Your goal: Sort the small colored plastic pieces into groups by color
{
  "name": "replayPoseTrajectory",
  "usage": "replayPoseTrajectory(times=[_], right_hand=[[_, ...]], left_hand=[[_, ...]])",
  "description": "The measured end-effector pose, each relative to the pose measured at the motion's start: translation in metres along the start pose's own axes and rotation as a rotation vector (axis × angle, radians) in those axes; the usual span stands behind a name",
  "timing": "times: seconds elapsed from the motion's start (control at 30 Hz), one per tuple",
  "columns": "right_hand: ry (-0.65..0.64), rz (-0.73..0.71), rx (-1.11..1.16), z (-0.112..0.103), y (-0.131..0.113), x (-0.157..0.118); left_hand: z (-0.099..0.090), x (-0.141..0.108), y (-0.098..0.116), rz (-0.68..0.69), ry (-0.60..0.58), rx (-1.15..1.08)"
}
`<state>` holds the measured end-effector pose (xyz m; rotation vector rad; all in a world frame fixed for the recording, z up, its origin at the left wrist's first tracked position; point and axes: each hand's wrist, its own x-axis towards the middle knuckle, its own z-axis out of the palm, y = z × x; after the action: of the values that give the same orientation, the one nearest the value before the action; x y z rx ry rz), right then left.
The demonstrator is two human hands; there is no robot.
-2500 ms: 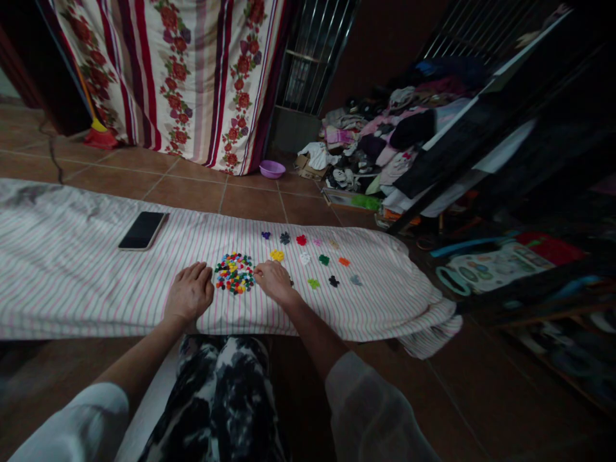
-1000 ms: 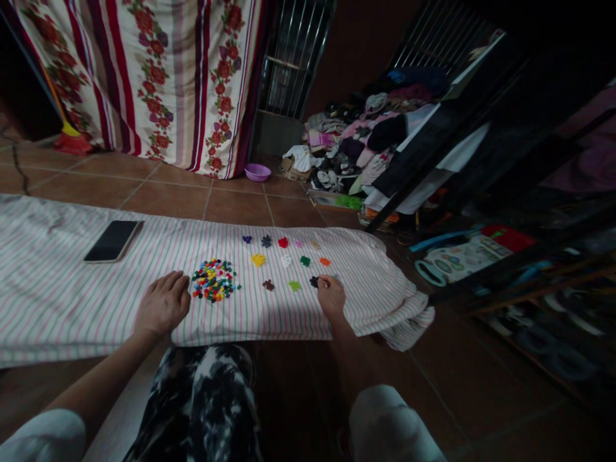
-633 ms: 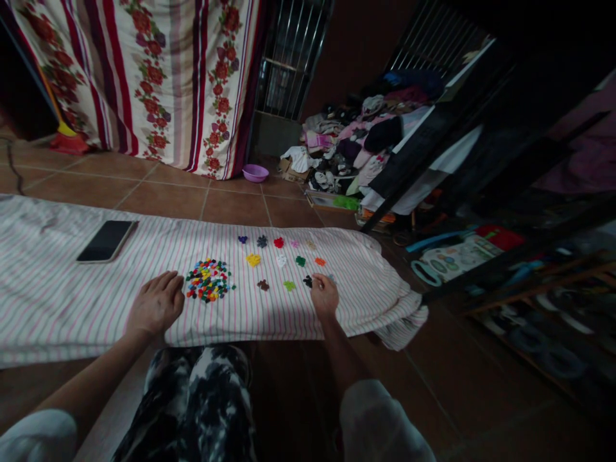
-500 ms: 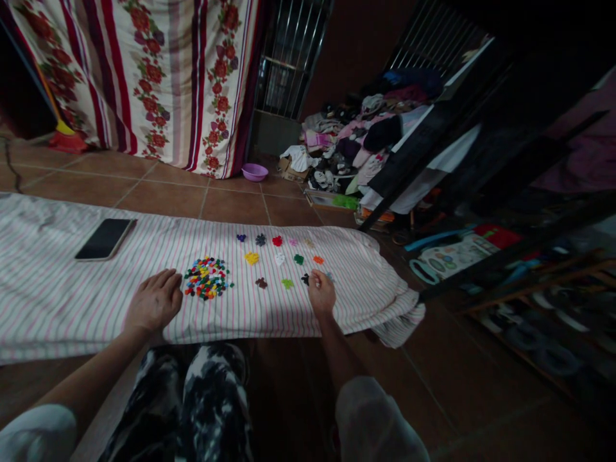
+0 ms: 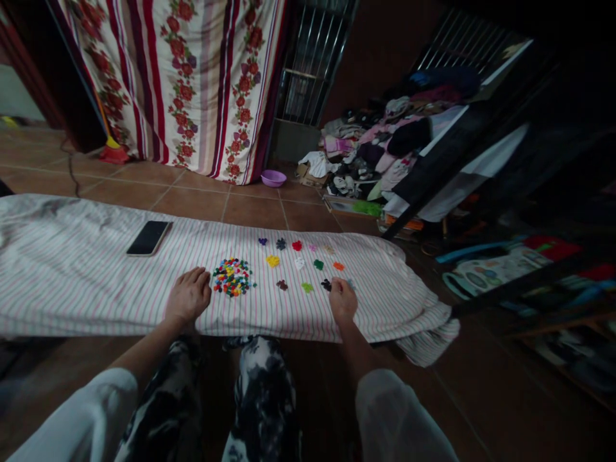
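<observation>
On a striped cloth (image 5: 289, 314) lies a mixed pile of small coloured pieces (image 5: 234, 277). My left hand (image 5: 189, 295) rests on the cloth just left of that pile, palm down, its fingers slightly curled and nothing visible in it. To the right, small single-colour groups lie in rows, among them yellow (image 5: 273, 261), red (image 5: 297, 245), dark green (image 5: 318, 264), orange (image 5: 339, 266), brown (image 5: 282, 285) and light green (image 5: 307, 288). My right hand (image 5: 343, 299) is closed beside the black group (image 5: 326, 284); anything between its fingertips is too small to make out.
A phone (image 5: 149, 238) lies on the cloth at the left. Behind the cloth, a purple basin (image 5: 273, 178) and a red broom (image 5: 114, 152) stand on the tiled floor. Heaped clothes (image 5: 375, 144) fill the back right, beside a dark slanted frame.
The camera view has shifted, so the whole scene sits farther right. My right hand stays closed near the black group, and my left hand stays beside the mixed pile.
</observation>
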<state>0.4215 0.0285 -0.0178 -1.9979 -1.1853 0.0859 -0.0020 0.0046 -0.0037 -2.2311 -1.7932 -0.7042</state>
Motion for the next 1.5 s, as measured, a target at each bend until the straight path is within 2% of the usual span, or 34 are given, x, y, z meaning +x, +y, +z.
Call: replayPoseTrajectory(times=[0.7, 0.97, 1.23, 1.37, 1.5], right_hand=[[0.051, -0.011, -0.009, 0.0, -0.003, -0.002], [0.046, -0.019, 0.007, -0.001, -0.003, -0.001], [0.075, -0.011, 0.02, 0.001, -0.004, -0.002], [0.077, 0.015, 0.023, 0.005, 0.002, 0.0], [0.067, 0.021, 0.156, 0.004, 0.014, 0.007]], left_hand=[[0.001, -0.002, -0.002, -0.015, 0.0, 0.006], [-0.002, 0.0, 0.0, -0.05, -0.075, 0.022], [-0.001, 0.002, 0.002, -0.062, -0.093, 0.055], [-0.001, 0.0, 0.001, -0.054, -0.062, 0.02], [-0.001, -0.002, 0.0, -0.049, -0.032, 0.003]])
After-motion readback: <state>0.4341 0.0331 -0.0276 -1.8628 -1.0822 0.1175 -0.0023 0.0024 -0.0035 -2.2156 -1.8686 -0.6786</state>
